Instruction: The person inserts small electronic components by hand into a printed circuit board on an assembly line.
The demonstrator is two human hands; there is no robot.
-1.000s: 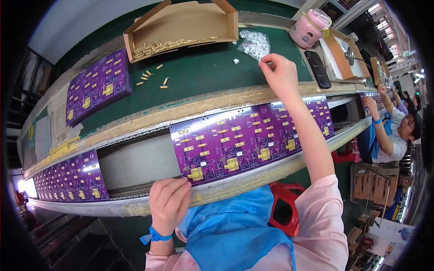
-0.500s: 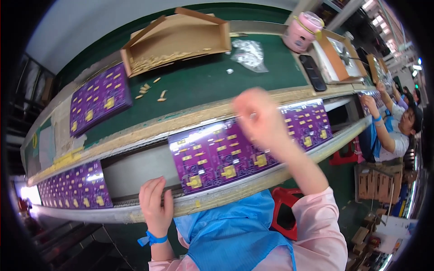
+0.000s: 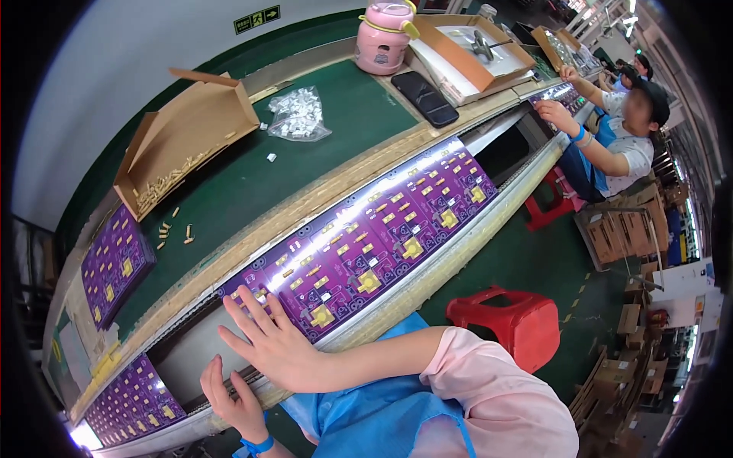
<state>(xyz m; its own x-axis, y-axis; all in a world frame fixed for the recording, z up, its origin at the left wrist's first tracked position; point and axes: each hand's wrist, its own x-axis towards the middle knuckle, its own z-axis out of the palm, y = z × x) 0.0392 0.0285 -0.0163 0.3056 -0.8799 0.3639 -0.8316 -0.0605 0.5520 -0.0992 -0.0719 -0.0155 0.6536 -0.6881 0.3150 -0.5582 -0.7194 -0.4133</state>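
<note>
A long panel of purple circuit boards [image 3: 366, 244], dotted with yellow and small tan parts, lies on the conveyor line in front of me. My right hand [image 3: 279, 347] is at its left end, fingers spread, with the fingertips over the panel's edge; whether they touch it I cannot tell. Just below it, my left hand [image 3: 231, 401] rests by the near rail [image 3: 397, 305], its fingers apart and nothing in them. A blue band circles the left wrist. Farther left on the line lies another purple panel [image 3: 134, 404].
Beyond the line, a green bench holds a stack of purple boards [image 3: 114, 263], a cardboard box [image 3: 191, 130] of small tan parts, several loose ones, a bag of white connectors [image 3: 298, 114], a black phone [image 3: 424, 99] and a pink jug [image 3: 383, 38]. A co-worker [image 3: 622, 130] sits right, near a red stool [image 3: 511, 320].
My right hand has come from above the panel's middle to its left end, and its fingers have spread. The left hand stays by the rail. The view has turned rightward.
</note>
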